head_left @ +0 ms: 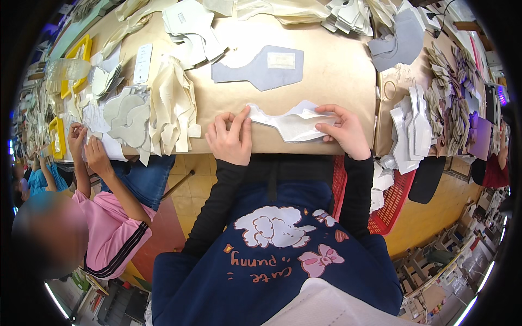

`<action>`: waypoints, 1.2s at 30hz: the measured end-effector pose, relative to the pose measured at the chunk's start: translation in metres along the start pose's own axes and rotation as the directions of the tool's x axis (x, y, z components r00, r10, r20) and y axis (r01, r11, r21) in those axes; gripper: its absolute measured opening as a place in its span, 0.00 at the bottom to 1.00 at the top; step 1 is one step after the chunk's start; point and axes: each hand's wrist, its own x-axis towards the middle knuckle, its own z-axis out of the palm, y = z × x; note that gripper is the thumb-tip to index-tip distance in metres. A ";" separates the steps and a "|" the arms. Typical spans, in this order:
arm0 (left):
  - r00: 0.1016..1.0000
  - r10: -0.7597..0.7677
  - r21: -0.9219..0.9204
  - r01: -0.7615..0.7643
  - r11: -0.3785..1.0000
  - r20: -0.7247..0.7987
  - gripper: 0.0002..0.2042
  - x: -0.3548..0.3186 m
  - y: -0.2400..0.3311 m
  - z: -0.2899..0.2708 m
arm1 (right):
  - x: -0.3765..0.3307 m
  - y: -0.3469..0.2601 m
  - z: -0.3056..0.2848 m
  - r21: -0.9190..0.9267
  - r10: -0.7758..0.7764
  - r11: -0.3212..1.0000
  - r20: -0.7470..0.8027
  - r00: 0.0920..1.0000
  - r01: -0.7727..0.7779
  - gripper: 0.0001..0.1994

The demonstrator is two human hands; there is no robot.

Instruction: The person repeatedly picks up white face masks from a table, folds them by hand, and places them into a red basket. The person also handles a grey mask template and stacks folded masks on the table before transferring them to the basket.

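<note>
A grey cut piece (261, 69) lies on the table (337, 65), yellow trays (76, 54) further left

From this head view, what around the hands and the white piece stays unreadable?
- Left hand fingertips: curled onto the white piece, so the grip is hidden.
- Right hand: its palm covers that end of the piece.
- Underside of the piece: pressed to the table.
- Piles at the right: bent and too small near the rim.

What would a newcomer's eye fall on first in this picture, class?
First, the left hand and right hand pressing a white cut piece flat at the near edge of the brown table. Next, a grey cut piece lying beyond it, and a stack of cream pieces to the left.
</note>
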 end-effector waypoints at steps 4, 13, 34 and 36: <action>1.000 -0.003 -0.006 0.003 1.000 0.003 0.12 0.000 0.000 0.000 | 0.000 0.000 -0.001 0.023 0.021 1.000 0.003 1.000 -0.021 0.19; 0.998 0.002 -0.116 -0.009 0.993 -0.061 0.14 0.003 0.005 -0.009 | 0.002 0.002 0.003 -0.006 -0.002 1.000 -0.032 0.999 0.002 0.16; 0.828 0.441 -0.178 -0.403 0.898 0.348 0.14 0.021 0.058 0.009 | -0.019 0.017 0.012 -0.188 -0.256 0.959 -0.259 0.931 0.211 0.21; 0.831 0.444 -0.184 -0.404 0.896 0.336 0.15 0.021 0.056 0.010 | -0.021 0.024 0.014 -0.174 -0.276 0.957 -0.286 0.917 0.234 0.19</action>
